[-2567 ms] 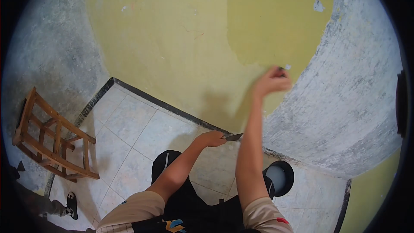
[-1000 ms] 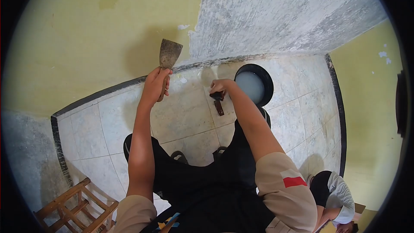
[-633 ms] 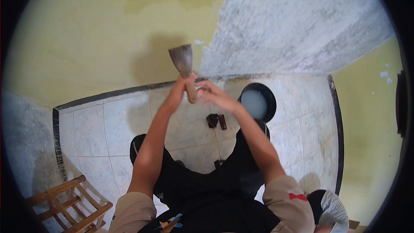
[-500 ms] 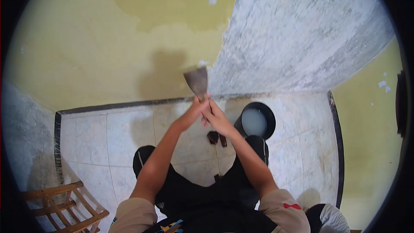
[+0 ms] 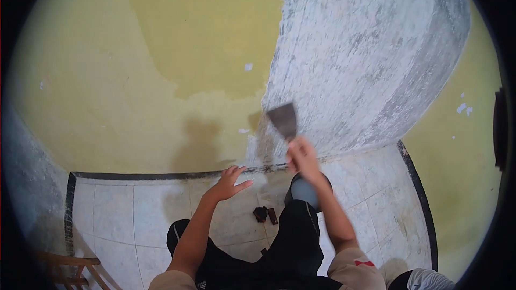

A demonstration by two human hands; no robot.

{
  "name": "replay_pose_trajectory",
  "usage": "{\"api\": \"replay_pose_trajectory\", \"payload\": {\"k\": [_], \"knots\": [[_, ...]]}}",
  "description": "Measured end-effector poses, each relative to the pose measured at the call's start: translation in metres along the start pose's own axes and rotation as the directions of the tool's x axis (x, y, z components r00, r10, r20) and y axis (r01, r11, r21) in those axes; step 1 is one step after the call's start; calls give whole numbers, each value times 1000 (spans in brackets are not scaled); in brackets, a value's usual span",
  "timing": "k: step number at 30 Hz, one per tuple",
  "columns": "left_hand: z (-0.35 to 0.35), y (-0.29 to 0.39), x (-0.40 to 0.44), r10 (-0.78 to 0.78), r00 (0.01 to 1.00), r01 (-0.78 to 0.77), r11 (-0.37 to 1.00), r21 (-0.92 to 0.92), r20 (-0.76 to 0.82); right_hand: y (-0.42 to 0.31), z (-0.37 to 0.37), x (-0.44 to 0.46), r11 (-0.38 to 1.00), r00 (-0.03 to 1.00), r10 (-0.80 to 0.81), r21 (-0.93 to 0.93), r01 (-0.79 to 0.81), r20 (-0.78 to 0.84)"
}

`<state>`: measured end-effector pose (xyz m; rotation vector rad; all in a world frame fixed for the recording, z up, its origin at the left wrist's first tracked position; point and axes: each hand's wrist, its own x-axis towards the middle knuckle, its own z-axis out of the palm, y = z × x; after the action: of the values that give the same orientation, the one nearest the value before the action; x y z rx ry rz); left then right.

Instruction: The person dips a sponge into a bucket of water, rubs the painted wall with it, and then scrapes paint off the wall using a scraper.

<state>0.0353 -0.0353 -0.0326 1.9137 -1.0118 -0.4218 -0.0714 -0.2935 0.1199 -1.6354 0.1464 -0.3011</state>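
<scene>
My right hand (image 5: 303,158) is wrapped round the handle of a scraper (image 5: 284,120), its broad dark blade pointing up in front of the wall. Fingers apart and holding nothing, my left hand (image 5: 230,184) hangs near the foot of the wall. The wall carries yellow-green paint (image 5: 215,37) with a darker, wet-looking patch on the left. Bare white-grey plaster (image 5: 355,48) shows to the right of a ragged paint edge. Below my right hand stands a black bucket (image 5: 325,181) with cloudy liquid, partly hidden by my knee and arm.
Two small dark objects (image 5: 265,215) lie on the tiled floor (image 5: 156,209) between my knees. A wooden chair or rack (image 5: 80,268) is at lower left. A black skirting strip (image 5: 150,175) runs along the wall base. Something black and white (image 5: 424,280) sits at lower right.
My hands were together at the scraper; the left has let go and moved left. My right hand has carried the scraper to the right, in front of the plaster. The view has tilted up.
</scene>
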Motion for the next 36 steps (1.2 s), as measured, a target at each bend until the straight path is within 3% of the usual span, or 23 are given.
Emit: {"api": "replay_pose_trajectory", "payload": {"k": [1, 2, 3, 5, 7, 10, 11, 12, 14, 21, 23, 27, 34, 36], "knots": [[-4, -2, -1, -80, 996, 84, 990, 115, -35, -36, -22, 17, 976, 981, -193, -107, 192, -3], [-7, -5, -4, -159, 984, 174, 959, 223, -81, -87, -33, 30, 952, 963, -264, -173, 251, -53], [-5, -20, -4, -104, 987, 134, 956, 260, -126, -128, -54, 49, 896, 940, -340, -313, 316, -23], [-14, -12, -8, -146, 983, 167, 965, 204, -114, -220, -64, 83, 646, 808, -588, -615, 453, -23], [-18, -6, -9, -190, 977, 203, 969, 142, -99, -295, -86, 128, 420, 732, -675, -770, 480, 88], [-19, -7, -10, -207, 974, 218, 966, 138, -92, -377, -87, 161, 168, 625, -749, -849, 501, 221], [-16, -12, -9, -195, 976, 207, 968, 139, -99, -401, -91, 170, 96, 691, -671, -893, 439, 267], [-13, -16, -8, -183, 977, 197, 970, 141, -107, -415, -94, 179, 4, 653, -694, -905, 425, 304], [-10, -22, -7, -179, 979, 191, 970, 153, -94, -455, -57, 133, 197, 852, -500, -938, 284, 153], [-18, -20, -15, -221, 974, 228, 960, 163, -59, -466, -70, 160, 153, 815, -523, -914, 376, 248], [-22, -25, -19, -198, 976, 210, 964, 163, -90, -470, -70, 166, 369, 881, -414, -843, 391, 227], [-33, -14, -25, -232, 965, 245, 963, 107, -122, -475, -72, 168, 339, 906, -361, -873, 351, 224], [-25, -17, -21, -242, 960, 258, 959, 118, -138, -481, -63, 156, 253, 854, -444, -876, 410, 271], [-26, -10, -24, -225, 969, 237, 963, 125, -100, -486, -61, 158, 113, 843, -464, -926, 361, 272]]}}
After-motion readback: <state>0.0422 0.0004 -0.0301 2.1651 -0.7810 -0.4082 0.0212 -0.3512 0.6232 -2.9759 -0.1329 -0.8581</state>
